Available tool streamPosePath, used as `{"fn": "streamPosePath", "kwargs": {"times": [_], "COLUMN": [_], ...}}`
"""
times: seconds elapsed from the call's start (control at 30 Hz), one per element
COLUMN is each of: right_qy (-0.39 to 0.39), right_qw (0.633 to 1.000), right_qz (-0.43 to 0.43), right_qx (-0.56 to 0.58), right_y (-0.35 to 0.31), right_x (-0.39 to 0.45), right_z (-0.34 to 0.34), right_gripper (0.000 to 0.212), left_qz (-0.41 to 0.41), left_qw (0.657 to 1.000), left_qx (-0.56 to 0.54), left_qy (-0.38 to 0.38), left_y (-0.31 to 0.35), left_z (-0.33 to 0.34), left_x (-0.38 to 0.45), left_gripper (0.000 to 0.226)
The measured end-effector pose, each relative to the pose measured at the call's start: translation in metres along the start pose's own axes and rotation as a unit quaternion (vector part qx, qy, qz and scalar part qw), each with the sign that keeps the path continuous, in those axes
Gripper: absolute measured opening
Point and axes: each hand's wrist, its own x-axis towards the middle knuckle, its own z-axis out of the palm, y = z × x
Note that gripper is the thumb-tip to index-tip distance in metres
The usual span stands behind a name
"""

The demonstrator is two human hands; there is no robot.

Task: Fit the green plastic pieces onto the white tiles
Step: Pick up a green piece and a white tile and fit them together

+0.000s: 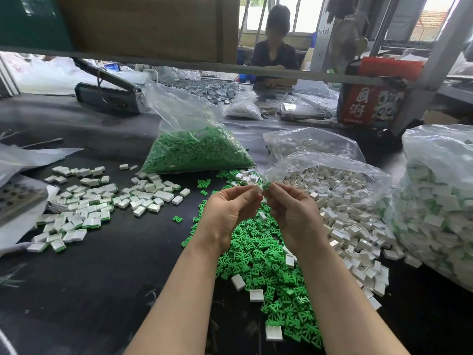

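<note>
Nearest the camera, two bare forearms rise from the bottom edge toward the middle of the view, above a dark work table [107, 272]. The left hand [227, 211] and the right hand [294, 213] are held close together just above centre, raised off the table so that the join can be watched closely. A white tile [258, 188] is pinched between the left thumb and fingertips, and a green plastic piece [266, 186] is pinched by the curled right fingers; the two parts touch, though whether the piece is already seated cannot be told at this size. Directly beneath the hands, running toward 5 o'clock, a loose heap of green pieces [271, 272] is spread, probably so that the right hand can pick from it with little reach. At 3 o'clock an opened clear bag spills bare white tiles [348, 208], likewise kept within easy reach. At 9 o'clock a scatter of finished tiles [84, 208], white with green edges, is laid apart from the raw stock, seemingly as the output pile. At 12 o'clock a clear bag of green pieces [197, 152] is kept as reserve. At the far right a large bag of tiles with green showing [435, 206] is stood. Beyond the table another person [275, 47] is seated.
</note>
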Motion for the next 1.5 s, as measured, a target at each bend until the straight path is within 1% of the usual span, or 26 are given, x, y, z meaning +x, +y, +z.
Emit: {"fn": "streamPosePath", "kwargs": {"times": [0.07, 0.27, 0.33, 0.43, 0.47, 0.53, 0.63, 0.77, 0.93, 1.03, 1.1, 1.33, 1.43, 1.5], "right_qy": [0.008, 0.028, 0.033, 0.036, 0.036, 0.033, 0.021, 0.011, 0.019, 0.01, -0.002, -0.032, -0.039, -0.043], "right_qw": [1.0, 0.998, 0.995, 0.988, 0.985, 0.978, 0.966, 0.948, 0.909, 0.886, 0.878, 0.892, 0.89, 0.886], "right_qz": [-0.004, -0.038, -0.059, -0.09, -0.1, -0.118, -0.134, -0.144, -0.167, -0.182, -0.181, -0.147, -0.134, -0.132], "right_qx": [-0.006, -0.043, -0.079, -0.123, -0.137, -0.17, -0.221, -0.283, -0.382, -0.426, -0.442, -0.427, -0.435, -0.442], "right_y": [0.0, 0.001, 0.002, 0.004, 0.004, 0.004, 0.004, 0.003, 0.004, 0.005, 0.006, 0.008, 0.009, 0.01], "right_x": [0.0, -0.002, -0.001, -0.001, 0.0, 0.0, 0.001, 0.002, 0.005, 0.006, 0.006, 0.007, 0.007, 0.006], "right_z": [0.001, 0.004, 0.003, 0.002, 0.002, 0.001, -0.001, -0.003, -0.004, -0.005, -0.006, -0.008, -0.008, -0.007], "right_gripper": [0.004, 0.001, 0.001, 0.005, 0.005, 0.001, 0.008, 0.003, 0.013, 0.019, 0.023, 0.029, 0.032, 0.031], "left_qz": [0.003, 0.017, 0.029, 0.058, 0.068, 0.084, 0.098, 0.107, 0.106, 0.1, 0.091, 0.053, 0.045, 0.043], "left_qw": [1.0, 0.999, 0.998, 0.994, 0.992, 0.989, 0.985, 0.981, 0.977, 0.978, 0.982, 0.99, 0.992, 0.993], "left_qx": [0.007, 0.038, 0.06, 0.09, 0.1, 0.118, 0.137, 0.154, 0.179, 0.173, 0.156, 0.118, 0.1, 0.093], "left_qy": [0.002, 0.007, 0.01, 0.017, 0.02, 0.025, 0.027, 0.038, 0.054, 0.054, 0.048, 0.048, 0.059, 0.055], "left_y": [0.0, 0.001, 0.0, -0.001, -0.002, -0.001, -0.001, -0.003, -0.004, -0.003, -0.002, -0.001, -0.001, -0.001], "left_z": [0.0, 0.001, 0.001, -0.001, -0.001, -0.001, -0.001, 0.0, 0.002, 0.002, 0.002, 0.001, 0.002, 0.003], "left_x": [0.0, -0.001, -0.001, -0.001, 0.0, 0.0, 0.001, 0.0, 0.0, -0.001, -0.002, -0.004, -0.004, -0.004], "left_gripper": [0.027, 0.029, 0.022, 0.002, 0.002, 0.001, 0.001, 0.006, 0.007, 0.007, 0.006, 0.009, 0.009, 0.007]}}
